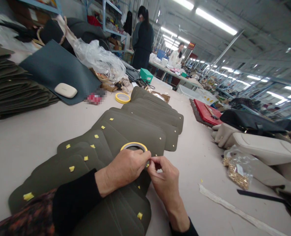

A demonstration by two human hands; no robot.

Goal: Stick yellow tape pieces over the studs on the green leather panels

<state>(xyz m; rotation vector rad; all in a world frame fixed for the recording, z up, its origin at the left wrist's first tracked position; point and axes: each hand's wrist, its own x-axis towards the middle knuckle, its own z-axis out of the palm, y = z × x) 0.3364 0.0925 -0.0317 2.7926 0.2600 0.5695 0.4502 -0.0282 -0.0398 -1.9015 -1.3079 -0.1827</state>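
In the head view, we see both hands close together, fingertips meeting, above a table (184, 170) with a pale, matte top. The left hand (124, 168) is closed on the near side of a yellow ring-shaped roll of tape (135, 143), whose far rim shows just beyond the knuckles. The right hand (166, 175) has thumb and forefinger pinched together against the left fingertips. A small yellow speck shows there, but we cannot tell whether the right fingers grip it.

Beneath the left hand, and running away beyond both hands, we have flat olive-green panels with rounded corners (135, 123), overlapping like a fan. Small yellow torn tabs (72, 168) dot them, mostly to the left of the hands, and tiny metal studs (160, 138) sit along their edges beyond the hands.

Farther beyond the hands, we find a second yellow tape roll (122, 102) lying flat. Far to the left of the hands stands a thick stack of olive-green pieces (10, 87); between stack and roll, a white oval case (66, 90) rests on a dark blue-green sheet (59, 65).

To the right of the hands, we see a long off-white strip (236, 208), a clear plastic bag of gold-coloured metal pieces (238, 175) and a smooth beige padded bag (263, 149). Well beyond the hands, a person in dark clothes (142, 39) stands.
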